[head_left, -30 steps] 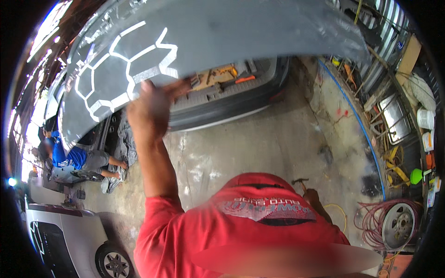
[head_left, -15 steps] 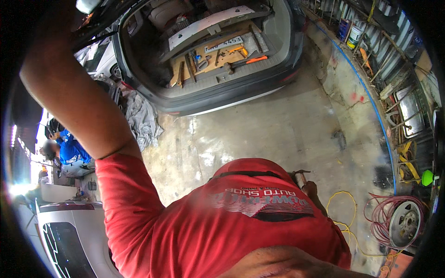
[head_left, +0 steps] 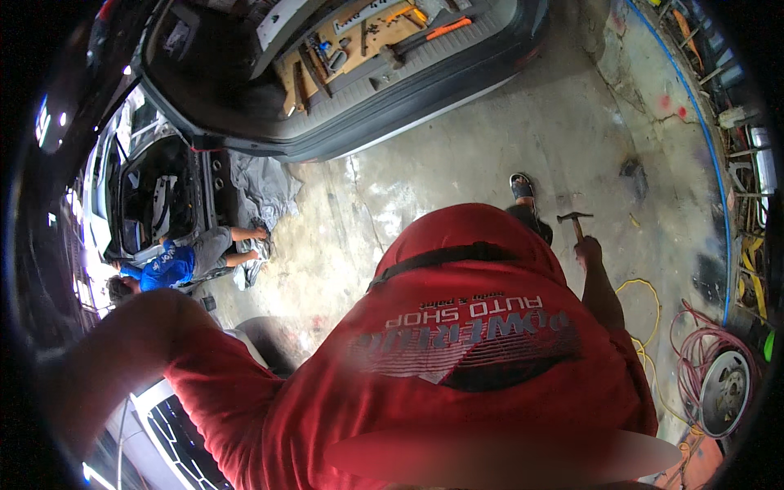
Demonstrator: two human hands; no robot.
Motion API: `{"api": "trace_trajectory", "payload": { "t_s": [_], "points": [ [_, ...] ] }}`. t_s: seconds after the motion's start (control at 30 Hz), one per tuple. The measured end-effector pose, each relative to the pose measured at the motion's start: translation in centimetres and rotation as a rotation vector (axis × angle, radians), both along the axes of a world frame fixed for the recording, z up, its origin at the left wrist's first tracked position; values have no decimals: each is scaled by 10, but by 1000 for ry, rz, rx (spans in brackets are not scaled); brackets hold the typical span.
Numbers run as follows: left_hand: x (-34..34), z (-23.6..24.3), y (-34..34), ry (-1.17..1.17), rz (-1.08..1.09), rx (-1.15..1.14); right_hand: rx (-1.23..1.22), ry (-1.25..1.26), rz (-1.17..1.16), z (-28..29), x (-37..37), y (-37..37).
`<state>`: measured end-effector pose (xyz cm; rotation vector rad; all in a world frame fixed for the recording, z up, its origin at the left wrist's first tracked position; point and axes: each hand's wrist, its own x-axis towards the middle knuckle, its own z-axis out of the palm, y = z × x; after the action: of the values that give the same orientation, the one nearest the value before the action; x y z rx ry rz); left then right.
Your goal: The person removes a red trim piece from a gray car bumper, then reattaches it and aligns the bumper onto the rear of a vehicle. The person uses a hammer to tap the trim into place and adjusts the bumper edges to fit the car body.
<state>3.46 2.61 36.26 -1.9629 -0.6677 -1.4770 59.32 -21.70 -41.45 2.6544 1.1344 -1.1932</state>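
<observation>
The only lettered thing is a printed design (head_left: 469, 331) across the red shirt (head_left: 490, 392) in the lower middle: pale grey block letters above a band of grey stripes and a dark oval shape. No packages, signs or screens can be made out elsewhere.

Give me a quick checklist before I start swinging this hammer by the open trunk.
1. Right hand grips the hammer: ok.
2. Left hand's whereabouts: cannot tell, arm runs out of view.
3. Person in blue by the other car, well away: ok.
4. Floor underfoot: not ok, yellow cord and red hose lie beside you.
5. Tools loose in the open trunk: not ok.
6. Foot placed flat: ok.
</observation>
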Motion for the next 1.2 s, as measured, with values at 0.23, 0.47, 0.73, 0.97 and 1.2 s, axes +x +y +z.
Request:
{"api": "trace_trajectory", "payload": {
  "t_s": [0.23, 0.47, 0.73, 0.97, 1.2],
  "points": [
    [71, -114, 91, 101, 297, -196, -101, 288, -42, -18, 37, 168],
    [59, -202, 309, 667, 418, -626, 371, 325, 286, 0, 29, 417],
    [-27, -206, 657, 520, 439, -727, 614, 789, -290, 134, -64, 667],
    [-94, -207, 905, -3, 557, -1376, 624, 767, -640, 110, -113, 831],
    [-142, -274, 970, -425, 306, -1775, 658, 721, -576, 36, -111, 886]
  ]
}}
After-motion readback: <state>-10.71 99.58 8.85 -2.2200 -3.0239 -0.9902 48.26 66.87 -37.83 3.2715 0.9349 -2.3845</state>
